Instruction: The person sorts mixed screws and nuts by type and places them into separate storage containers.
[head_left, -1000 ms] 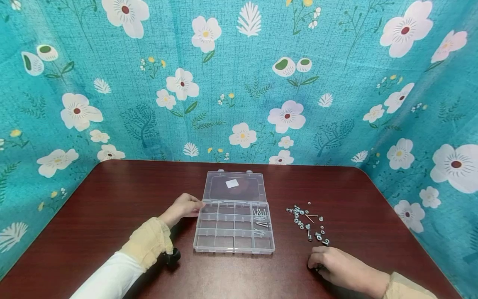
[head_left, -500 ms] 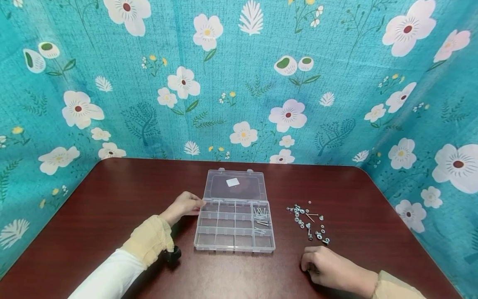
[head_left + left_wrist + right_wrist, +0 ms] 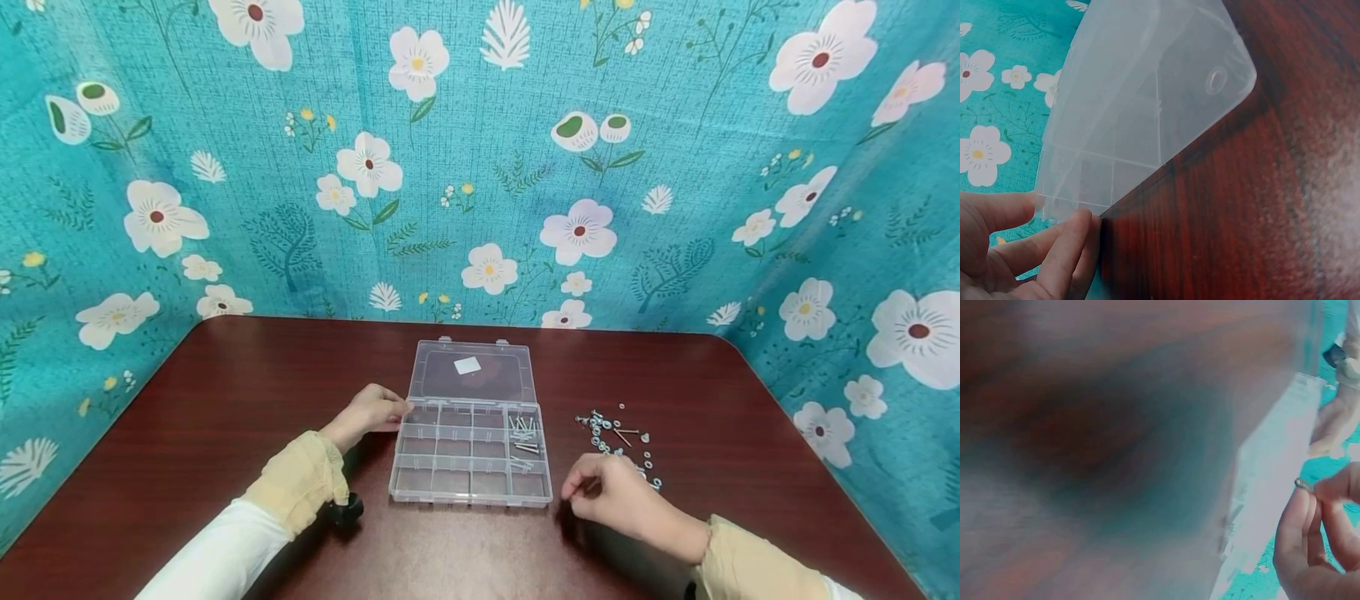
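A clear plastic compartment box [image 3: 471,500] lies on the table, its lid [image 3: 480,383] folded back. Several screws [image 3: 523,429] lie in its right-hand column of compartments. My left hand [image 3: 372,410] grips the box by its left side near the hinge; in the left wrist view, thumb and fingertips meet the box wall [image 3: 1147,125] at its end. My right hand [image 3: 611,496] is in the air just right of the box's front corner. Between thumb and fingertip it pinches a small metal screw [image 3: 1302,484], mostly hidden by the fingers.
Loose screws, nuts and washers [image 3: 597,429] are scattered on the dark red table [image 3: 285,367] right of the box, partly behind my right hand. A white label [image 3: 467,366] shows at the lid. A flowered turquoise cloth [image 3: 480,167] hangs behind the table.
My right hand has risen from the table in front of the loose hardware and moved left toward the box. The left hand and the box stay in place.
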`<control>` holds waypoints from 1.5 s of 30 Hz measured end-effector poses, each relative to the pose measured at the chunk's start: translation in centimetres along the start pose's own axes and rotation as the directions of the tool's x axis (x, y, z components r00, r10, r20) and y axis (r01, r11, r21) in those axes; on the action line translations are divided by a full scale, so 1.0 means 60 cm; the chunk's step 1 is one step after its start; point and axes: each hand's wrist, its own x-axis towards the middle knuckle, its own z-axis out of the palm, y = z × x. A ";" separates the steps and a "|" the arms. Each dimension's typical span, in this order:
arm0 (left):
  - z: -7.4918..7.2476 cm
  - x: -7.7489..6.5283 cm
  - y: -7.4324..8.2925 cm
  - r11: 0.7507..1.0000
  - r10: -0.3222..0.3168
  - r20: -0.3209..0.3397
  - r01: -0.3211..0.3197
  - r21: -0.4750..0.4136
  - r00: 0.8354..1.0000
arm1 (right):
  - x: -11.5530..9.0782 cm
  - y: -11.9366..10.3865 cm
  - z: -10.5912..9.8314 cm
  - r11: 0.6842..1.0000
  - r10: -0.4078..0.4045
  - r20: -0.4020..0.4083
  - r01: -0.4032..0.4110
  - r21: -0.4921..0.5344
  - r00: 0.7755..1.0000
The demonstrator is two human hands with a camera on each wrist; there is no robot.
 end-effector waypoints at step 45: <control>0.002 0.001 -0.002 0.999 -0.002 0.014 0.003 -0.032 1.000 | 0.062 0.062 -0.102 0.905 -0.158 0.103 0.185 -0.384 0.982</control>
